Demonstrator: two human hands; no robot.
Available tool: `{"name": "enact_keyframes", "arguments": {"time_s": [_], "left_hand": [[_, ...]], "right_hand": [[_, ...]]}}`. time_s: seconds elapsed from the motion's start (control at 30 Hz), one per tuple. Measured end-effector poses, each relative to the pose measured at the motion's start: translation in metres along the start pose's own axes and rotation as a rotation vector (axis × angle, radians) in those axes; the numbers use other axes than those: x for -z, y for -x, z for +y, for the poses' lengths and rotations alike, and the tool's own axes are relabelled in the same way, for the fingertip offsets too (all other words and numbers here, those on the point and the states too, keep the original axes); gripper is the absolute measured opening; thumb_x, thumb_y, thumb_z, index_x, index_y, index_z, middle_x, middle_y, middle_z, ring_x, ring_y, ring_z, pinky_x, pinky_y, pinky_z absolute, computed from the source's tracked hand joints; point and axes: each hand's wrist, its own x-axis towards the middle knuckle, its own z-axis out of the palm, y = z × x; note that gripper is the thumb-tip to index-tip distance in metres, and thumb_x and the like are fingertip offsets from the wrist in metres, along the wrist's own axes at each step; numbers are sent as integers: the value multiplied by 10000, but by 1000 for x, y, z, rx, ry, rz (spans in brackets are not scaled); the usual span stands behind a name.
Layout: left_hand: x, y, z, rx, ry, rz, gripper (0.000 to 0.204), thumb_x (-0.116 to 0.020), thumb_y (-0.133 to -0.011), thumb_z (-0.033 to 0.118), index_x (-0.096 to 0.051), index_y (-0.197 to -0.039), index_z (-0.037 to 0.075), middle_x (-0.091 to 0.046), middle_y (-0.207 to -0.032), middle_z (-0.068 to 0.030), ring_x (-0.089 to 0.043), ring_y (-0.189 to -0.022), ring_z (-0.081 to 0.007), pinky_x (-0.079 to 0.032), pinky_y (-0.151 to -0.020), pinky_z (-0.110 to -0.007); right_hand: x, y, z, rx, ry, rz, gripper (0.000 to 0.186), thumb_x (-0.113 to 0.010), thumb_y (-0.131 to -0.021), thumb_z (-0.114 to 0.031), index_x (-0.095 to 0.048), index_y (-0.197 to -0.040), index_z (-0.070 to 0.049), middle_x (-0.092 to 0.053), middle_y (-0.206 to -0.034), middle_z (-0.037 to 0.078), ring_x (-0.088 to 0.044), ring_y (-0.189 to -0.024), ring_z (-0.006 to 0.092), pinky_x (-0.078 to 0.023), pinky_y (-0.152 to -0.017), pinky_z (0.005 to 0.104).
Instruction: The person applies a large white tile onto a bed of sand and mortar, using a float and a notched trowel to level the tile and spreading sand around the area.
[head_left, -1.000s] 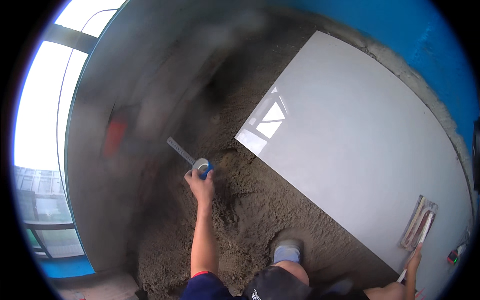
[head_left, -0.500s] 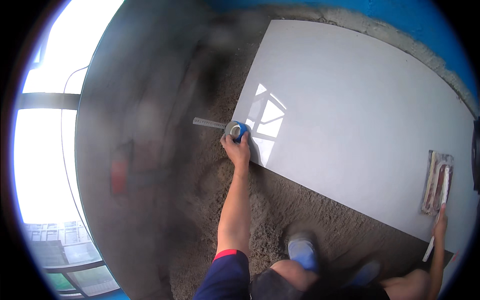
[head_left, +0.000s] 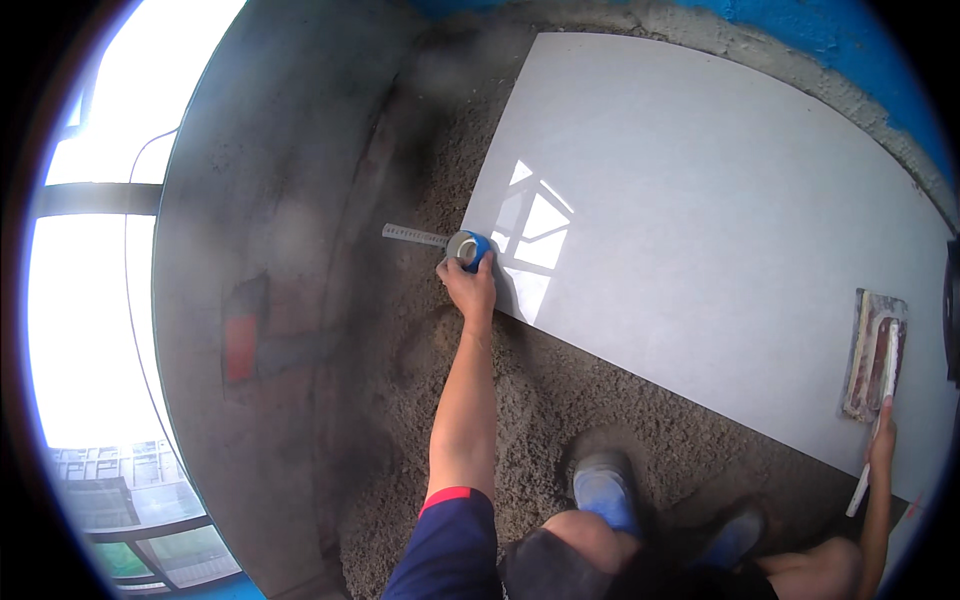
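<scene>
My left hand is closed around a round blue-and-grey tape measure at the near-left edge of a large pale glossy tile. A short length of its marked blade sticks out leftward over the rough mortar. At the far right, my right hand is wrapped round a long white stick. The stick's upper part crosses a flat trowel smeared with mortar, which appears to rest on the tile. Whether stick and trowel are joined, I cannot tell.
Grainy mortar spreads along the tile's near and left sides. My shoes stand in it. A grey surface with a red patch is at the left, beside bright windows. A blue wall runs behind the tile.
The whole view has shifted slightly, with the tile and trowel a little higher in the picture. Both hands keep their holds, and the tape measure stays at the tile's edge.
</scene>
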Motion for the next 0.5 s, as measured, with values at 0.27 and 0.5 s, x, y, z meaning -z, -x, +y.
{"name": "enact_keyframes", "arguments": {"time_s": [0.27, 0.5], "left_hand": [[-13, -5, 50, -92, 79, -57, 428, -829, -741, 248, -638, -978, -53, -495, -1201, -200, -546, -1084, -338, -466, -910, -404], [-113, -26, 140, -275, 180, -182, 376, -792, -797, 239, -654, -1053, 0, -499, -1165, -196, -570, -974, -332, -484, -850, -402]], "right_hand": [[0, -24, 37, -10, 48, 74, 660, -457, -919, -720, -409, -635, -126, -329, -589, -43, -318, -549, 114, -227, -504, 320], [-16, -6, 22, 118, 28, 180, 690, -433, -948, -688, -419, -662, -61, -358, -613, -7, -359, -582, 145, -277, -530, 365]]}}
